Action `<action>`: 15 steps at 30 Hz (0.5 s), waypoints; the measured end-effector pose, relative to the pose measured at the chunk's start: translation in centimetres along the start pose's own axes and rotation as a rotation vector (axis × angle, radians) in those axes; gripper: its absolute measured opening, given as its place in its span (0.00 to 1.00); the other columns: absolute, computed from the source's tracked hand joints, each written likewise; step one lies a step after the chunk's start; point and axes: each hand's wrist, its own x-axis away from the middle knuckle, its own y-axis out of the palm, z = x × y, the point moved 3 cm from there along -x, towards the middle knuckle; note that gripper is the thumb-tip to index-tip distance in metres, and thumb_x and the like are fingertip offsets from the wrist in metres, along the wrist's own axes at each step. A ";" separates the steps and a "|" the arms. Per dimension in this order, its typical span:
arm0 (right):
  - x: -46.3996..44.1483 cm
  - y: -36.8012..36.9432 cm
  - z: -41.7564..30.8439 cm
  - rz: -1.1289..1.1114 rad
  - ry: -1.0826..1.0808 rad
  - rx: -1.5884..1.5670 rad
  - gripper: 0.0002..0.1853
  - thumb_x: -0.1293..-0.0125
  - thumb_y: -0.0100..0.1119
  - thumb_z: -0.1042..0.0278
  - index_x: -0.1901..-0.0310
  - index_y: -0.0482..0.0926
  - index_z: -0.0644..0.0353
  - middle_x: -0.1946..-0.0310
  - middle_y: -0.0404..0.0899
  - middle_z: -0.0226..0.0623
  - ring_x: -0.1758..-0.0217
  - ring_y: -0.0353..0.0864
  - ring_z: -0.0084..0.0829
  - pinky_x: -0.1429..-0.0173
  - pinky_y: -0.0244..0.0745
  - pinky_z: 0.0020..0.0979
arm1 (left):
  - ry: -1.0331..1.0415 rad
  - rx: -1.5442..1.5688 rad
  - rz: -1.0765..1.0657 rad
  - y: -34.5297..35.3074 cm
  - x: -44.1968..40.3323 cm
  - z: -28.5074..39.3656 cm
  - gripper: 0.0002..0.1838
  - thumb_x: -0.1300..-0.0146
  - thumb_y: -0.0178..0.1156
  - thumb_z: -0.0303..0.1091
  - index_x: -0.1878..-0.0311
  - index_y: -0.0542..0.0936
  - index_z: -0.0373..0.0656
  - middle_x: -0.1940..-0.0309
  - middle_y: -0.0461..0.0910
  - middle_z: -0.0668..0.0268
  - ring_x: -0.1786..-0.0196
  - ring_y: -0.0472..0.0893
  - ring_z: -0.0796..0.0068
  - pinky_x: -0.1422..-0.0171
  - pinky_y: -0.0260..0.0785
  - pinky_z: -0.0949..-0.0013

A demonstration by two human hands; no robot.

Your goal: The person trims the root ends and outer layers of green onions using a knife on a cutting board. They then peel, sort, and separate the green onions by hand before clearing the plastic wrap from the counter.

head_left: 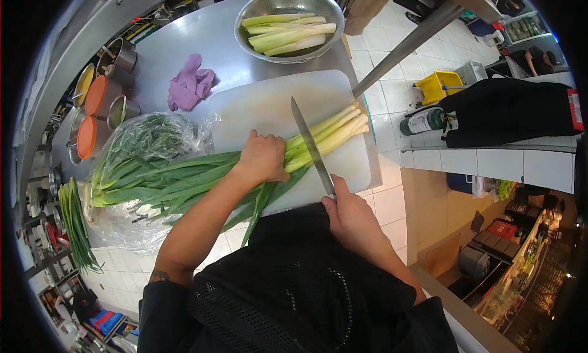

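Across a white cutting board (245,108) lies a bunch of leeks (334,132), pale root ends to the right and green leaves to the left. My left hand (264,157) is closed over the leeks where the stalks turn to leaf. In my right hand (352,215) is the handle of a kitchen knife (310,141). Its long blade points away from me and lies over the pale stalks. Whether the edge has entered them I cannot tell. The leaves trail over a clear plastic bag (138,230) at the left.
A steel colander (245,49) with cut pale leek stalks stands at the back. A purple cloth (190,83) lies on the steel table (177,46). Containers with orange lids (95,95) and metal pots line the left side. More green leaves (73,224) hang at the left edge.
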 end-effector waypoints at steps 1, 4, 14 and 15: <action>-0.1 0.1 -0.2 0.000 0.006 -0.004 0.23 0.18 0.51 0.64 0.30 0.65 0.71 0.61 0.85 0.71 0.56 0.84 0.74 0.48 0.76 0.66 | -0.005 0.004 -0.009 0.0 -0.1 -0.1 0.37 0.59 0.82 0.59 0.53 0.86 0.38 0.58 0.89 0.52 0.53 0.89 0.51 0.33 0.71 0.50; -0.5 0.2 -0.9 0.000 0.012 0.041 0.22 0.19 0.51 0.65 0.33 0.65 0.72 0.63 0.85 0.69 0.58 0.84 0.73 0.49 0.77 0.65 | -0.006 0.013 -0.027 -0.1 -0.6 -0.3 0.36 0.60 0.82 0.59 0.54 0.86 0.39 0.59 0.89 0.53 0.55 0.90 0.52 0.34 0.71 0.52; -5.8 2.3 0.5 -0.042 0.058 0.156 0.12 0.19 0.48 0.66 0.48 0.66 0.69 0.66 0.83 0.68 0.58 0.84 0.71 0.50 0.77 0.66 | -0.001 0.071 -0.084 -1.0 -1.2 -0.5 0.29 0.59 0.81 0.54 0.57 0.90 0.42 0.62 0.90 0.56 0.55 0.90 0.55 0.31 0.69 0.50; -6.7 3.1 1.3 -0.036 0.047 0.158 0.12 0.19 0.48 0.66 0.47 0.66 0.69 0.67 0.83 0.68 0.58 0.84 0.71 0.50 0.77 0.66 | 0.013 0.057 -0.083 -1.2 -1.3 -0.4 0.29 0.59 0.81 0.54 0.57 0.90 0.42 0.62 0.90 0.56 0.55 0.90 0.55 0.31 0.69 0.50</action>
